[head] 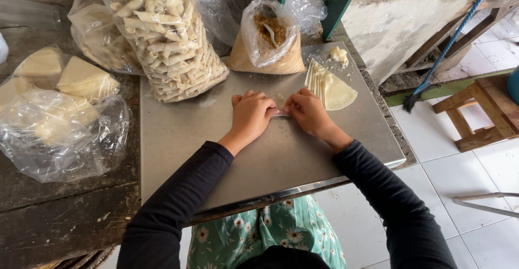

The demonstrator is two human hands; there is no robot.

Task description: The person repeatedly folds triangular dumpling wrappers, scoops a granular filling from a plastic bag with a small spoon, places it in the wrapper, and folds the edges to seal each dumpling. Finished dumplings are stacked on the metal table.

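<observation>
Left hand [253,115] + right hand [308,112]: pinching wrapper [281,107] mid-tray [178,134], rolling it tight | wrapper stack [331,88]: far right corner, within reach | rolls bag [167,36]: far left corner

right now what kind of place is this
Probably a small home or backyard snack-making workshop: both hands fold a wrapper on a metal worktop, beside a big bag of finished rolls, a bag of crumbly brown filling and a wrapper stack.

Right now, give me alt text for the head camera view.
Both hands, left hand and right hand, fold a thin wrapper on a metal tray. A fanned wrapper stack, a filling bag and a bag of finished rolls sit behind.
</observation>
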